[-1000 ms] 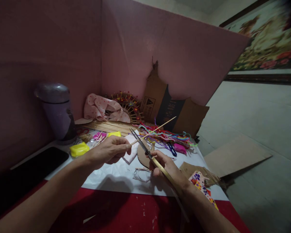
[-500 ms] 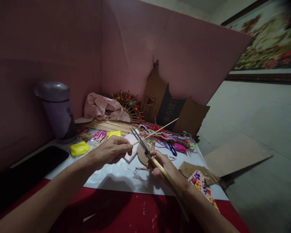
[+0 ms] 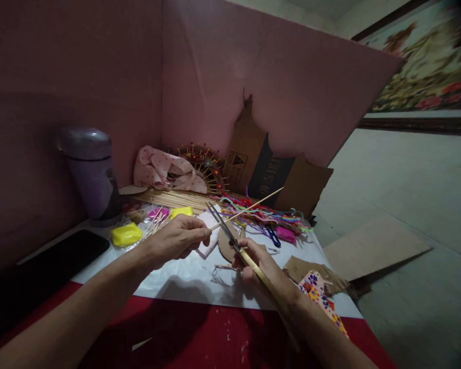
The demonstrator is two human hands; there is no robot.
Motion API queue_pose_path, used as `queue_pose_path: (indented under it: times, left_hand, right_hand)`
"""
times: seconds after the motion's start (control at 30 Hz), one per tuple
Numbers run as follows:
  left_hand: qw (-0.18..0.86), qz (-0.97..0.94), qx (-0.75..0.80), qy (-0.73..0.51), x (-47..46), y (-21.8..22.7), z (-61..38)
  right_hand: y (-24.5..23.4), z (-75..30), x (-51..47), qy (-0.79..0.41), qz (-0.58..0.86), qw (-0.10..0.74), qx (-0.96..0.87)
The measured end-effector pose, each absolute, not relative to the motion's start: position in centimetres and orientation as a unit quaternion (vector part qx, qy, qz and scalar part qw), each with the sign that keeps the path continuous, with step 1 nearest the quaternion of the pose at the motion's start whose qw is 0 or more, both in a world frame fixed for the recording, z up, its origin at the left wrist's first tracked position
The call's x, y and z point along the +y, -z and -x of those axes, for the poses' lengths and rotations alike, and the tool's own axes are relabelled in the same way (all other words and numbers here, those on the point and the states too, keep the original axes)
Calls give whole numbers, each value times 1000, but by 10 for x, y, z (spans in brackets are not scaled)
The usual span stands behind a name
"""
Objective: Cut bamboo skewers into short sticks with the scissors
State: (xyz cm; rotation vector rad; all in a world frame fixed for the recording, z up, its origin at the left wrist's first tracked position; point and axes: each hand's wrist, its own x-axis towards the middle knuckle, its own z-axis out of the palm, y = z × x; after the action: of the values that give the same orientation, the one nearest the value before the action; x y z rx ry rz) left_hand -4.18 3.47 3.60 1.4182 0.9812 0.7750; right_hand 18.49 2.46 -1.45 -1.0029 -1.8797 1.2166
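Pinched between the fingertips of my left hand is a thin pointed bamboo skewer, slanting up to the right. My right hand is closed around a pair of scissors with pale yellowish handles. Their dark blades are parted and cross the skewer just right of my left fingertips. Below the blades lies a round cardboard piece, partly covered by the scissors and my right hand. A pale pink folded cloth or paper lies behind my left fingers.
Behind my hands are a bundle of skewers, colourful pipe cleaners and a standing cardboard sheet. A purple tumbler, black phone and yellow packet are at left. Cardboard scraps and flowered fabric lie at right.
Hardly anything differs. Both hands, the scissors and the skewer keep the same pose, and the view has shifted very slightly.
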Motion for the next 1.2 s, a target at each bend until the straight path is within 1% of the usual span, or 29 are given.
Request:
queue_pose_path:
  times: [0.33, 0.57, 0.73, 0.93, 1.07, 1.2]
  left_hand:
    - [559, -633, 428, -322, 35, -36, 42]
    - [532, -657, 423, -325, 33, -38, 43]
    - [517, -663, 430, -330, 33, -39, 44]
    - [517, -657, 435, -333, 33, -42, 44]
    - [525, -655, 426, -336, 31, -43, 44]
    - [531, -654, 422, -335, 30, -44, 45]
  right_hand:
    - [14, -183, 22, -472, 392, 347, -709]
    - [21, -182, 21, -423, 388, 377, -727]
    - [24, -181, 21, -436, 381, 380, -722]
    - [25, -181, 19, -422, 387, 389, -722]
    - [24, -180, 18, -439, 377, 389, -717]
    - [26, -177, 19, -438, 380, 408, -706]
